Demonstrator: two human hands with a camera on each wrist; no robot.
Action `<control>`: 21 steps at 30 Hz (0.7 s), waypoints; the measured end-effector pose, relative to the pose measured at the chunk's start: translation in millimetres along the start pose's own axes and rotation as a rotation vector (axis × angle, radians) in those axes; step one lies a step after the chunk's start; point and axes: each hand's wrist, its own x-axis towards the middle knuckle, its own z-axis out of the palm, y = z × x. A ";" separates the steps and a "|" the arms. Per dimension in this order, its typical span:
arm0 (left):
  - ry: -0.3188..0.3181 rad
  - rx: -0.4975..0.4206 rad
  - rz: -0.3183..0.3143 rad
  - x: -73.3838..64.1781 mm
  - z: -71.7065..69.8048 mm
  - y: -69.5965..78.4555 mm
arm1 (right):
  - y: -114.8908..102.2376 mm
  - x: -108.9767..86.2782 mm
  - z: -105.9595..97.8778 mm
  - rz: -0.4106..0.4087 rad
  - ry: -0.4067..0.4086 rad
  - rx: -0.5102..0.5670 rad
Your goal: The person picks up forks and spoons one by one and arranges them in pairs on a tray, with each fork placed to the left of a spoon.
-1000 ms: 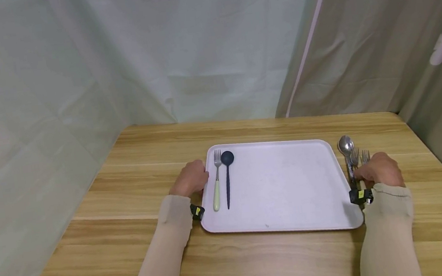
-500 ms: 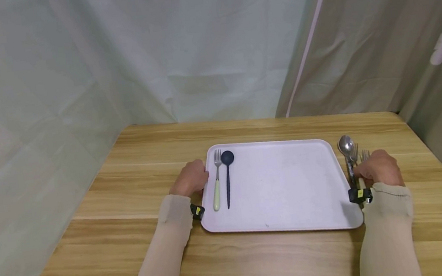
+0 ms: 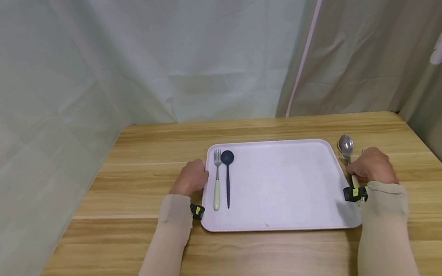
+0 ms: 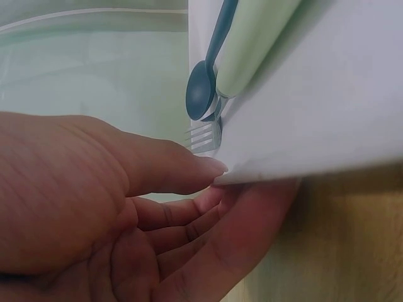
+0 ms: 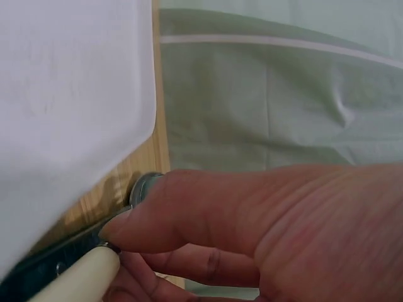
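Note:
My left hand grips the left rim of a white tray, thumb on top and fingers underneath. On the tray's left side lie a fork with a pale green handle and a dark blue spoon, side by side. Just past the right rim, my right hand pinches a cream-handled fork near the top of its handle; its tines are mostly hidden. Close by is a metal spoon with a dark handle. Tines of another fork peek out beyond the right hand.
The tray lies on a wooden table. Pale green curtains hang behind the table and along both sides. A small black camera sits on each wrist, the right one overlapping the tray's right edge in the head view.
My right hand has shifted slightly left and away from me, bringing the cream-handled fork toward the metal spoon and the tray's rim. The left hand stays on the tray's left rim.

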 end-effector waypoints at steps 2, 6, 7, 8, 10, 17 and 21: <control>-0.001 0.000 -0.007 0.1 -0.1 0.0 | -1.3 0.2 1.5 -0.013 -0.004 -0.010; -0.004 0.005 -0.016 -0.3 -0.1 -0.6 | -5.8 -2.1 4.1 -0.014 -0.019 -0.005; -0.004 0.006 -0.014 -0.4 0.0 -1.0 | -7.1 -2.7 4.8 -0.013 -0.024 -0.003; -0.003 0.006 -0.013 -0.5 0.1 -1.2 | -8.5 -3.4 5.4 -0.012 -0.029 -0.001; -0.002 0.006 -0.007 -0.8 0.1 -1.5 | -11.0 -4.7 6.6 -0.016 -0.036 0.001; 0.006 0.011 0.000 -1.7 -0.4 -1.5 | -15.2 -3.9 12.1 -0.043 -0.019 -0.030; 0.001 0.013 -0.016 -2.3 -1.0 -1.3 | -17.1 -5.9 13.6 -0.057 0.025 -0.078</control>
